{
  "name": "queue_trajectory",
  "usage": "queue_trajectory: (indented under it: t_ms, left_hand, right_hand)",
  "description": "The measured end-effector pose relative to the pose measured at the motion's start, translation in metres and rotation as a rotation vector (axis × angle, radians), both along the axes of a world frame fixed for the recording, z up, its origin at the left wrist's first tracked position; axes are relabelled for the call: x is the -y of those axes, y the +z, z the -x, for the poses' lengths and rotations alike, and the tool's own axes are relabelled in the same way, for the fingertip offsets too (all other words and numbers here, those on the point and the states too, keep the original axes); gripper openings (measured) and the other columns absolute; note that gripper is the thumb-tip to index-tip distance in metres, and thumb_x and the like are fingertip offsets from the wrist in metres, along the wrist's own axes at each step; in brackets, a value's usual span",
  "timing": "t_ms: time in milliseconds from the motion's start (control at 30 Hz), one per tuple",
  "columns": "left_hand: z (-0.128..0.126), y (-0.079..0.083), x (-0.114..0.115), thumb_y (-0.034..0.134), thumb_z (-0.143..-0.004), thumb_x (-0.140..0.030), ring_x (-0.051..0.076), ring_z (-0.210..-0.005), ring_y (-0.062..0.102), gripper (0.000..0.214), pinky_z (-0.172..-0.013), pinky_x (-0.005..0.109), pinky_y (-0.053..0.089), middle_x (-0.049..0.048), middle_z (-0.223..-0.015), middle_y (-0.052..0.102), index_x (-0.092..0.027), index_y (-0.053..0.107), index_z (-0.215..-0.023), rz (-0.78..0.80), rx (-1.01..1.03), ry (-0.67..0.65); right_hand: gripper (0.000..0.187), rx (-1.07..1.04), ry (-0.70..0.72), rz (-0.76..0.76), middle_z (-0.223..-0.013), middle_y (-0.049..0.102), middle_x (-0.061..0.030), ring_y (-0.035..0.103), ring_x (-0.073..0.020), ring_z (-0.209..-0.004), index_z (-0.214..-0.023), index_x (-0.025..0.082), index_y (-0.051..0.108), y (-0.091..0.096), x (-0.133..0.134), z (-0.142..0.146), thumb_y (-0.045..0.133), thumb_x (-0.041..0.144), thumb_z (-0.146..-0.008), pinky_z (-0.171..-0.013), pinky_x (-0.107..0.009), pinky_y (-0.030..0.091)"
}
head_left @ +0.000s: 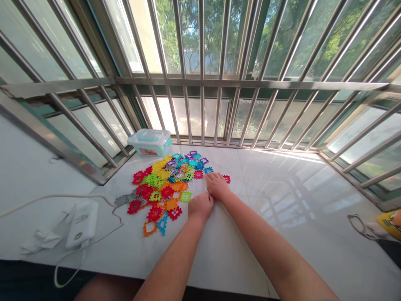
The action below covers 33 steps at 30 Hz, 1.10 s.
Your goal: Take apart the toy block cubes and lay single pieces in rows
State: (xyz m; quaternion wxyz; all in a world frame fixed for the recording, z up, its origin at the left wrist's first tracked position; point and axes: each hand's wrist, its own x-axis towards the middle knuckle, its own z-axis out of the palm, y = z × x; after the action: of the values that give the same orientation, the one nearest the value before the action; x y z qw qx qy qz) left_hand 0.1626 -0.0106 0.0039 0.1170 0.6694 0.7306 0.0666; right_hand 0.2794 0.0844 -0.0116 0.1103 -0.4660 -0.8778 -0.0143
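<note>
My left hand (200, 206) is closed, with its knuckles upward, at the right edge of a pile of coloured plastic building pieces (167, 192). Right beside it, touching, my right hand (218, 186) curls downward with its fingertips pointing left. Whatever the fingers hold is hidden beneath the hands. A blue piece (208, 170) lies just beyond the right fingers, and a red piece (227, 179) shows behind that hand. Nearest the left hand are a lime green piece (186, 196) and a red window-shaped piece (175, 213). The pieces are flat squares with notched edges, some with window-like openings.
A pale teal lidded box (149, 142) stands behind the pile, by the metal bars (219, 83). At left lie a white power bank (82, 223) with a cable (84, 195) and crumpled tissue (42, 240). A yellow item with a metal ring (390, 223) sits far right.
</note>
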Motion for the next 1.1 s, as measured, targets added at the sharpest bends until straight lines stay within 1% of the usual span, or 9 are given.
queue_trajectory:
  t_ms: [100,300,533,633,767,900,967,1033,1100]
  left_hand:
    - [0.001,0.002,0.001,0.038,-0.106,-0.044,0.028,-0.091,0.075,0.047,-0.081,0.037,0.052,0.0163,-0.099,0.079,-0.019,0.078,-0.106,0.012,0.016,-0.004]
    - [0.0,-0.003,0.001,0.037,-0.106,-0.044,0.028,-0.094,0.074,0.048,-0.084,0.038,0.052,0.0153,-0.1,0.079,-0.021,0.079,-0.106,-0.014,0.009,-0.013]
    - [0.0,-0.004,0.002,0.039,-0.104,-0.037,0.028,-0.09,0.075,0.043,-0.078,0.036,0.052,0.0126,-0.097,0.08,-0.022,0.079,-0.102,-0.044,-0.03,-0.013]
    - [0.0,-0.003,0.002,0.04,-0.103,-0.038,0.028,-0.09,0.075,0.042,-0.077,0.035,0.052,0.0123,-0.096,0.08,-0.023,0.079,-0.101,-0.043,-0.042,-0.008]
    - [0.0,-0.002,0.002,0.04,-0.103,-0.037,0.028,-0.089,0.075,0.041,-0.077,0.034,0.051,0.0116,-0.095,0.08,-0.023,0.079,-0.1,-0.042,-0.054,-0.008]
    - [0.0,-0.001,0.002,0.041,-0.103,-0.036,0.027,-0.089,0.075,0.04,-0.077,0.035,0.052,0.011,-0.095,0.08,-0.024,0.079,-0.1,-0.037,-0.05,-0.009]
    - [0.0,0.0,0.002,0.041,-0.103,-0.036,0.027,-0.089,0.075,0.04,-0.079,0.035,0.052,0.0113,-0.096,0.08,-0.023,0.079,-0.101,-0.03,-0.048,-0.006]
    - [0.0,0.001,0.002,0.04,-0.104,-0.036,0.027,-0.09,0.075,0.041,-0.08,0.035,0.052,0.0118,-0.097,0.08,-0.023,0.079,-0.102,-0.023,-0.048,-0.005]
    - [-0.001,0.002,0.002,0.04,-0.103,-0.036,0.027,-0.09,0.075,0.042,-0.079,0.035,0.052,0.012,-0.096,0.08,-0.023,0.079,-0.102,-0.019,-0.053,-0.002]
  right_hand:
    - [0.051,-0.014,0.022,-0.034,-0.142,0.065,-0.0153,0.053,-0.0298,-0.134,-0.154,0.02,0.055,0.003,0.017,-0.011,0.048,0.023,-0.103,-0.119,-0.044,0.034]
    - [0.038,-0.063,0.034,-0.01,-0.121,0.071,-0.013,0.057,-0.029,-0.119,-0.137,0.021,0.068,0.004,0.054,-0.047,0.054,0.036,-0.106,-0.107,-0.041,0.042]
    - [0.022,-0.168,0.052,0.054,-0.106,0.073,-0.0062,0.06,-0.0238,-0.111,-0.116,0.028,0.077,0.004,0.066,-0.088,0.06,0.032,-0.103,-0.102,-0.036,0.044]
    - [0.02,-0.217,-0.037,0.036,-0.109,0.072,-0.005,0.059,-0.0237,-0.113,-0.107,0.029,0.078,0.004,0.064,-0.108,0.062,0.022,-0.097,-0.103,-0.036,0.043]
    - [0.024,-0.274,-0.291,-0.03,-0.113,0.07,-0.0061,0.057,-0.0255,-0.112,-0.095,0.026,0.079,0.0,0.057,-0.132,0.062,0.011,-0.089,-0.1,-0.035,0.043]
    - [0.031,-0.307,-0.483,-0.11,-0.113,0.07,-0.0073,0.057,-0.025,-0.106,-0.1,0.024,0.078,-0.005,0.051,-0.141,0.055,0.006,-0.09,-0.093,-0.034,0.043]
    - [0.027,-0.324,-0.512,-0.121,-0.11,0.07,-0.007,0.057,-0.0242,-0.103,-0.106,0.024,0.076,-0.006,0.052,-0.137,0.055,0.012,-0.095,-0.089,-0.033,0.042]
    - [0.018,-0.331,-0.531,-0.112,-0.108,0.07,-0.0067,0.058,-0.0245,-0.103,-0.107,0.024,0.074,-0.007,0.054,-0.132,0.058,0.024,-0.099,-0.087,-0.033,0.041]
    - [0.018,-0.322,-0.546,-0.089,-0.107,0.07,-0.0068,0.058,-0.0255,-0.104,-0.107,0.024,0.074,-0.007,0.055,-0.128,0.062,0.036,-0.1,-0.086,-0.034,0.041]
